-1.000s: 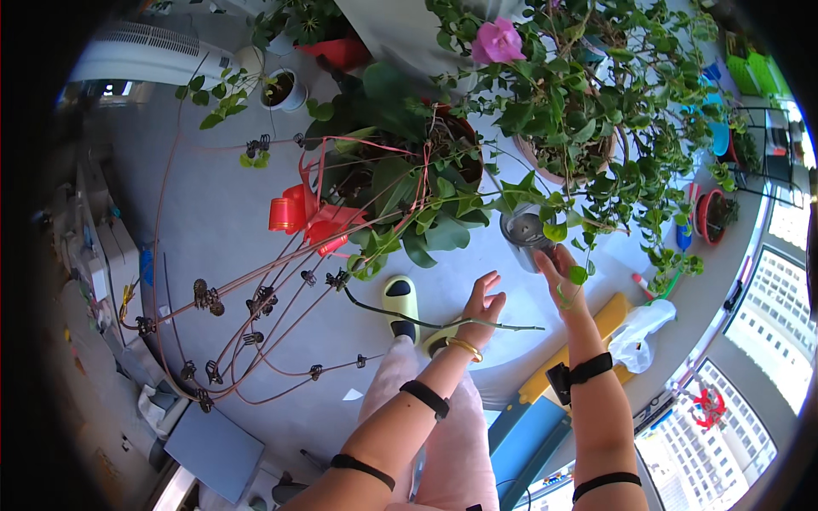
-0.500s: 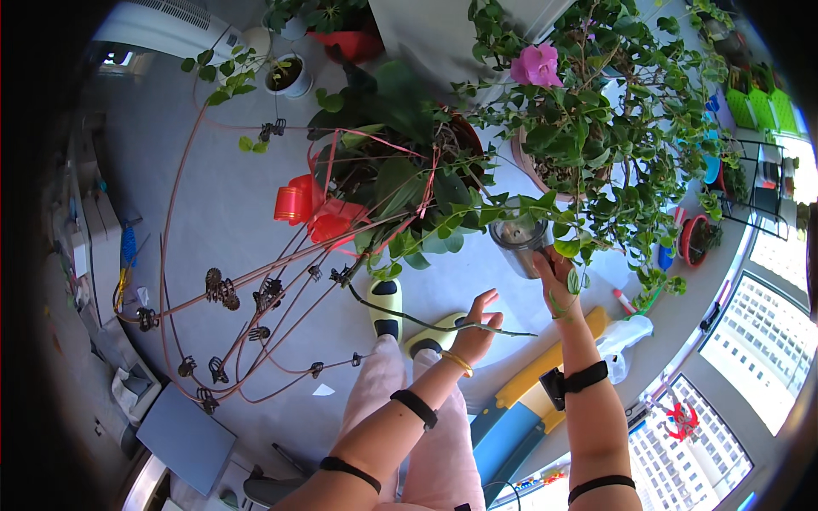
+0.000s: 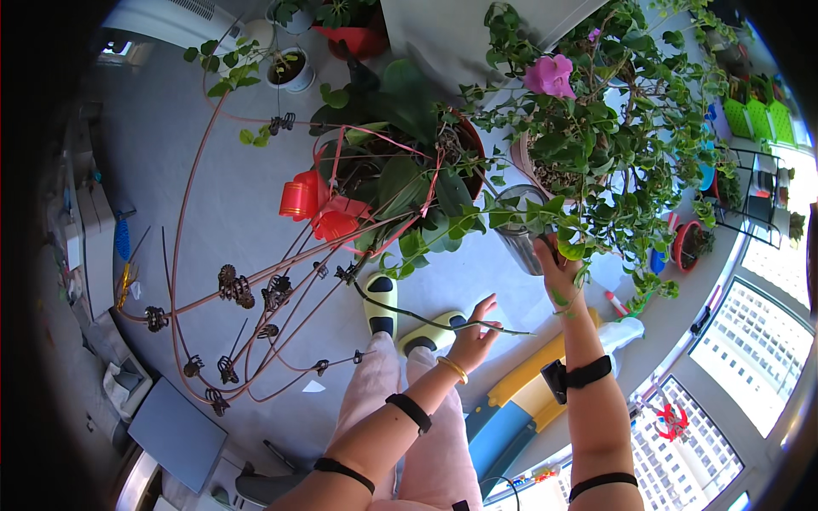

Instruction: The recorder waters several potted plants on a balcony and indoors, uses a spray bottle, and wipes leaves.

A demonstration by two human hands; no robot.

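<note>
One grey jug (image 3: 518,245) in the right hand (image 3: 559,271), beside a pot (image 3: 522,158) of vines (image 3: 588,140)

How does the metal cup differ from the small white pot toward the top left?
The metal cup is shiny grey; the small white pot is pale. The right hand holds the metal cup; the small white pot stands on the floor with dark soil inside. Both have round openings.
</note>
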